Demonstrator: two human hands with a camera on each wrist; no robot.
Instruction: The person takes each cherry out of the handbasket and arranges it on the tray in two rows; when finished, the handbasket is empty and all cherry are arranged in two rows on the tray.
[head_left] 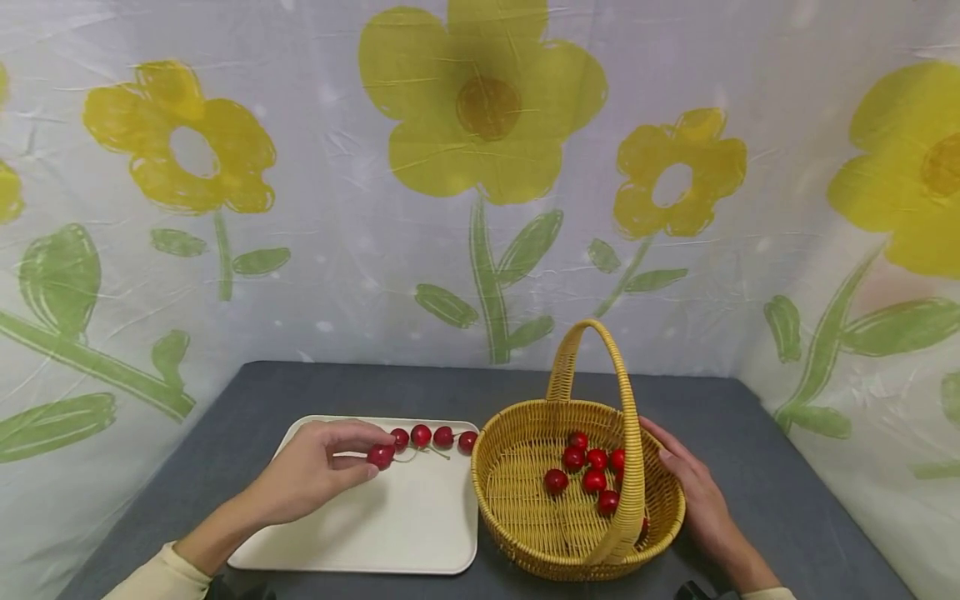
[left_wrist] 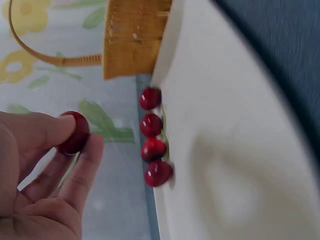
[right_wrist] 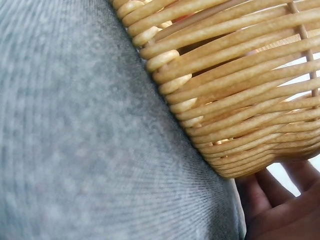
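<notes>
My left hand (head_left: 318,471) pinches a dark red cherry (head_left: 380,456) between thumb and fingertips, over the back part of a white tray (head_left: 405,529). The left wrist view shows this cherry (left_wrist: 76,134) lifted above the tray's surface. Four red cherries with green stems, among them one (head_left: 421,436), line the tray's back edge. Right of the tray stands a yellow wicker basket (head_left: 517,533) with several cherries (head_left: 594,481) inside. Against the basket's right outer side rests my right hand (head_left: 697,492), thumb near the rim; its fingers (right_wrist: 295,175) touch the weave in the right wrist view.
A tall arched handle (head_left: 634,442) spans the basket and partly hides cherries behind it. Dark grey cloth (head_left: 375,387) covers the table. A pale curtain (head_left: 337,317) printed with yellow flowers closes off the back and both sides.
</notes>
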